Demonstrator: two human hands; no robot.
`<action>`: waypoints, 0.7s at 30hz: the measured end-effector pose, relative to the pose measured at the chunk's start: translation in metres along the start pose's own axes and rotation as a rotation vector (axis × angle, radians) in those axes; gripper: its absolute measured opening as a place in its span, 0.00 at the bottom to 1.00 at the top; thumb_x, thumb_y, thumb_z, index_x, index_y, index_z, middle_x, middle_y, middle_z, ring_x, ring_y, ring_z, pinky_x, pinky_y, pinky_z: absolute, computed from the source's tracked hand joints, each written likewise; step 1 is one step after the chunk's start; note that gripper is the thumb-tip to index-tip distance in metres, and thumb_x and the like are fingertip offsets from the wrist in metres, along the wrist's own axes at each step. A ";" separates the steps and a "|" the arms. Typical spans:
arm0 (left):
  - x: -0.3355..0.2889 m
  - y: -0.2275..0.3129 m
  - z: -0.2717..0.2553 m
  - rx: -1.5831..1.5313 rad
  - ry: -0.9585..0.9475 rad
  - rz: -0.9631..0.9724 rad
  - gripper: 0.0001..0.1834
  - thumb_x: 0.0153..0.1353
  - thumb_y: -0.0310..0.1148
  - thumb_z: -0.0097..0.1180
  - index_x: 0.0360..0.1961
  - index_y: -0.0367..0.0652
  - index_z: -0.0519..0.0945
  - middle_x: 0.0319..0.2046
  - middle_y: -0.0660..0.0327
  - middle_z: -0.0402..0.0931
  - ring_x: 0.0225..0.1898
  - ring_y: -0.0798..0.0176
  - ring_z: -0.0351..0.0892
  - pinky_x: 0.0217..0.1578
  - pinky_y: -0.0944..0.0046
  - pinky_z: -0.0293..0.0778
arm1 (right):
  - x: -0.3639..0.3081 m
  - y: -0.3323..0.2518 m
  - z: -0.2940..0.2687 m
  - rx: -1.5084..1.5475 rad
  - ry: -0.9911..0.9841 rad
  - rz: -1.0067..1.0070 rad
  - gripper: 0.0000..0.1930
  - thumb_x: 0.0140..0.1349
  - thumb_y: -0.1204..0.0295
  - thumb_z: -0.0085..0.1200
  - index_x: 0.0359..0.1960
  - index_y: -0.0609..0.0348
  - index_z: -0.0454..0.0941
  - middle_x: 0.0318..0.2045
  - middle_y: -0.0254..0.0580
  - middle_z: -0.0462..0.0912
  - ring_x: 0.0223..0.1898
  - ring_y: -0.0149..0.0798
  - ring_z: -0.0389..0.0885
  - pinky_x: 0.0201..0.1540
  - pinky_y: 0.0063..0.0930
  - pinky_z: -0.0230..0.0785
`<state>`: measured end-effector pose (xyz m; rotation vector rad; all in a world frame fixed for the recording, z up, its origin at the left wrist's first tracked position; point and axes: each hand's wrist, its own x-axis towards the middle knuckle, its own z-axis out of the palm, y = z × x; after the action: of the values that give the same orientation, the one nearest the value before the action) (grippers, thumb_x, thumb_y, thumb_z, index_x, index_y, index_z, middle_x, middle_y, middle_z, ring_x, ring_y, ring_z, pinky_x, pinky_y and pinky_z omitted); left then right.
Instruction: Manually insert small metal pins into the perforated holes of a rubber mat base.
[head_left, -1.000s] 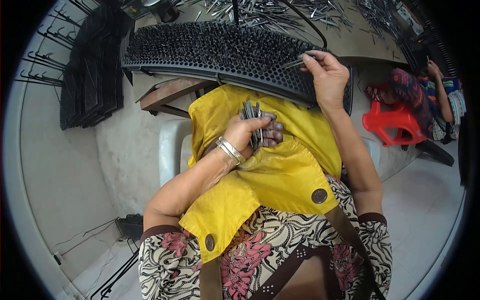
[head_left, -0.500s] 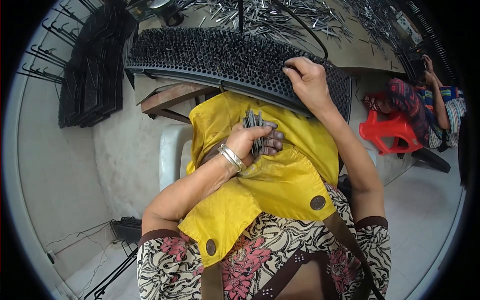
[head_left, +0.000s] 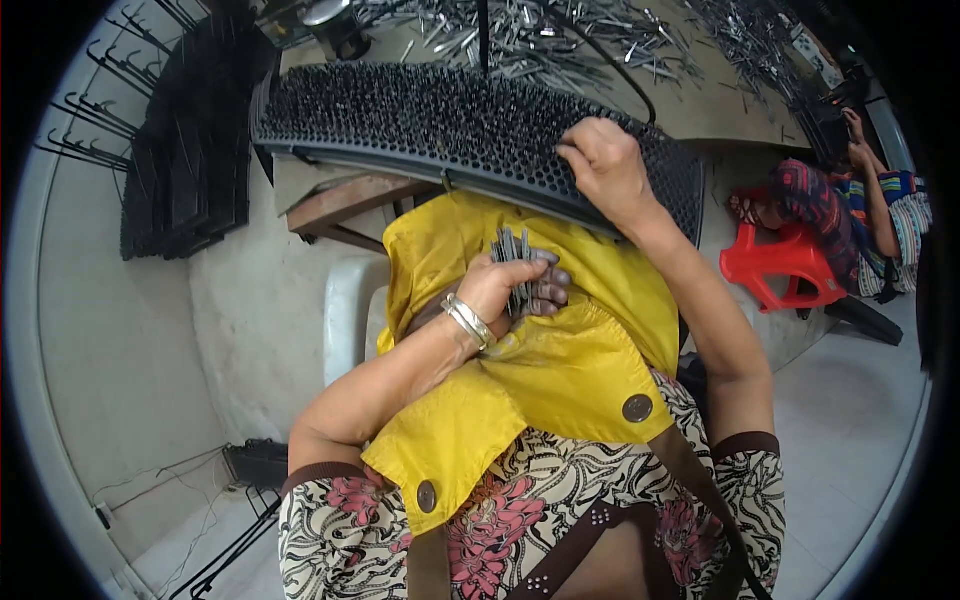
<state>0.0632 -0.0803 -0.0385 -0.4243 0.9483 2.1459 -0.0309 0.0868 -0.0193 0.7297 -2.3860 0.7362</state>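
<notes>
A bundle of thin grey metal strips (head_left: 513, 272) stands in my left hand (head_left: 488, 292), with the thumb pressed across them and the fingers wrapped behind. This hand rests against the yellow apron (head_left: 560, 355) on my lap. My right hand (head_left: 612, 178) is over the right part of a long black perforated rack (head_left: 490, 182), its thumb and finger pinched close to the holes. Whatever lies in that pinch is too small or hidden to make out. Dark upright pieces (head_left: 400, 110) fill most of the rack's holes; bare holes show along the near edge and right end.
Loose metal strips (head_left: 540, 35) cover the table beyond the rack, near a metal cup (head_left: 335, 25). Dark racks with hooks (head_left: 185, 170) hang on the left wall. At right, another person (head_left: 825, 205) sits by a red plastic stool (head_left: 775, 268).
My right hand has shifted slightly left and down over the rack, fingers still pinched. The left hand keeps its hold on the metal strips. The whole view has shifted a little.
</notes>
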 end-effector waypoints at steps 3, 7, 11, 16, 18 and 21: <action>0.001 0.000 0.001 -0.007 -0.029 0.007 0.11 0.54 0.26 0.46 0.38 0.31 0.70 0.29 0.50 0.75 0.27 0.58 0.76 0.26 0.62 0.74 | -0.001 0.000 -0.002 -0.098 0.002 -0.081 0.04 0.42 0.81 0.54 0.20 0.64 0.70 0.22 0.45 0.72 0.25 0.47 0.71 0.28 0.35 0.64; 0.000 0.002 0.002 -0.072 -0.055 0.021 0.10 0.53 0.25 0.46 0.37 0.32 0.71 0.30 0.51 0.75 0.29 0.57 0.77 0.28 0.59 0.75 | -0.005 -0.022 -0.007 0.021 0.104 -0.082 0.04 0.43 0.79 0.54 0.20 0.64 0.72 0.22 0.43 0.73 0.26 0.43 0.72 0.28 0.32 0.65; -0.001 -0.007 -0.002 -0.148 -0.114 0.038 0.14 0.50 0.24 0.48 0.40 0.33 0.69 0.32 0.51 0.74 0.31 0.55 0.77 0.33 0.55 0.76 | -0.019 -0.054 -0.002 0.248 0.012 -0.078 0.06 0.47 0.72 0.52 0.21 0.63 0.74 0.22 0.43 0.74 0.26 0.43 0.72 0.29 0.33 0.64; 0.000 -0.018 -0.017 0.034 -0.190 0.042 0.23 0.49 0.35 0.49 0.48 0.42 0.66 0.44 0.55 0.69 0.44 0.53 0.71 0.46 0.53 0.69 | -0.037 -0.070 0.014 0.464 -0.136 -0.037 0.12 0.52 0.64 0.48 0.23 0.61 0.76 0.20 0.45 0.74 0.25 0.46 0.72 0.31 0.36 0.65; 0.001 -0.015 -0.015 0.037 -0.174 0.048 0.19 0.49 0.30 0.48 0.45 0.41 0.67 0.42 0.54 0.70 0.42 0.54 0.73 0.44 0.55 0.71 | -0.039 -0.068 0.012 0.551 -0.262 0.029 0.14 0.52 0.62 0.49 0.24 0.62 0.76 0.18 0.50 0.74 0.23 0.49 0.74 0.28 0.37 0.65; -0.001 -0.015 -0.010 0.040 -0.210 0.053 0.15 0.49 0.25 0.47 0.41 0.38 0.69 0.38 0.54 0.72 0.39 0.55 0.75 0.39 0.58 0.73 | -0.044 -0.069 0.007 0.621 -0.197 0.056 0.14 0.51 0.63 0.49 0.23 0.64 0.76 0.19 0.51 0.75 0.22 0.49 0.75 0.25 0.37 0.66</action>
<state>0.0754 -0.0815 -0.0525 -0.1514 0.8893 2.1653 0.0412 0.0485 -0.0283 1.0165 -2.3588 1.5253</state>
